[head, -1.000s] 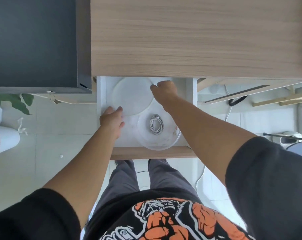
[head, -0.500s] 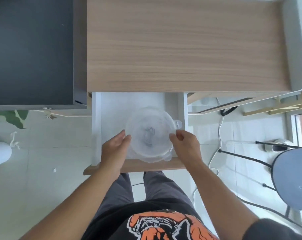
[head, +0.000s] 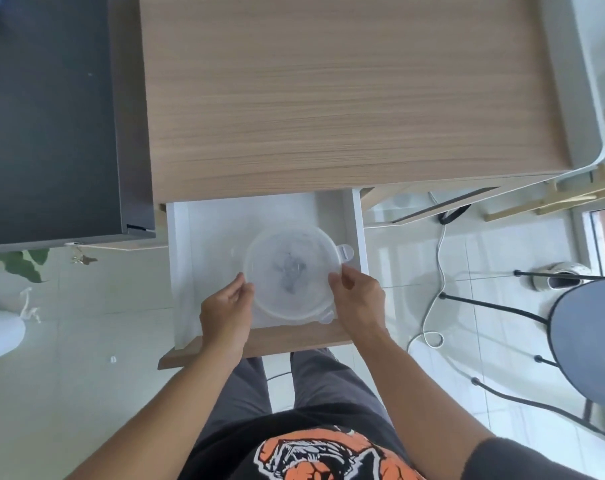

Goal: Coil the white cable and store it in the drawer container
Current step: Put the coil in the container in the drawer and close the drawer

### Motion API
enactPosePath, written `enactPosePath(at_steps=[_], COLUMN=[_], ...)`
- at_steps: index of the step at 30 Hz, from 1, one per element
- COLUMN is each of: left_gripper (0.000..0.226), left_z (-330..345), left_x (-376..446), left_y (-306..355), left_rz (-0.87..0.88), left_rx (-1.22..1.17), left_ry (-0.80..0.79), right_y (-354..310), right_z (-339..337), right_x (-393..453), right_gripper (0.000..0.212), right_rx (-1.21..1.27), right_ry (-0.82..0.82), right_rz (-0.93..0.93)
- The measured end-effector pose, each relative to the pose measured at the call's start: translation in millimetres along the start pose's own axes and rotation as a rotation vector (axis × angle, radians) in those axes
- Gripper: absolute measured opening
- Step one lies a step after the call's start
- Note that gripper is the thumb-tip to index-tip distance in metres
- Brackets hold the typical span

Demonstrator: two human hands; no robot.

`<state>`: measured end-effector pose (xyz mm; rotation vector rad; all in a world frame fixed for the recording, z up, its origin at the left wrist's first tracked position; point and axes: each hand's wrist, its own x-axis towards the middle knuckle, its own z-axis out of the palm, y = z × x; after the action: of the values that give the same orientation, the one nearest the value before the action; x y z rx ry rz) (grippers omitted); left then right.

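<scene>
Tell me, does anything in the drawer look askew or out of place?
Nothing stands out. The container sits flat in the open drawer with its lid on, held at its sides by the left hand and the right hand. The cable shows dimly inside.

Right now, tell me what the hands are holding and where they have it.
Both hands hold the round lidded container in the drawer: left hand on its left rim, right hand pinching the right rim.
</scene>
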<state>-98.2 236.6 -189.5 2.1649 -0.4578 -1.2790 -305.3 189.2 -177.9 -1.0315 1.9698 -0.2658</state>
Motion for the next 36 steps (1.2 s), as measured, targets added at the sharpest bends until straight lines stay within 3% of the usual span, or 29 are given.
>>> enactPosePath(at_steps=[18, 21, 24, 28, 36], left_gripper=[0.040, 0.044, 0.051, 0.056, 0.063], left_z=[2, 2, -2, -1, 8], left_x=[11, 11, 14, 24, 36], left_y=[6, 9, 14, 24, 29], left_rz=[-0.077, -0.066, 0.071, 0.230, 0.111], left_rx=[-0.170, -0.120, 0.030, 0.182, 0.100], left_ry=[0.187, 0.175, 0.197, 0.179, 0.077], right_y=[-17, -16, -17, -25, -26], right_z=[22, 21, 16, 15, 24], right_x=[10, 11, 12, 11, 10], right_gripper=[0.036, 0.037, 0.026, 0.046, 0.059], right_rx=[-0.069, -0.096, -0.163, -0.223, -0.190], right_ry=[-0.024, -0.027, 0.043, 0.129, -0.040], right_rz=[-0.072, -0.077, -0.088, -0.165, -0.075])
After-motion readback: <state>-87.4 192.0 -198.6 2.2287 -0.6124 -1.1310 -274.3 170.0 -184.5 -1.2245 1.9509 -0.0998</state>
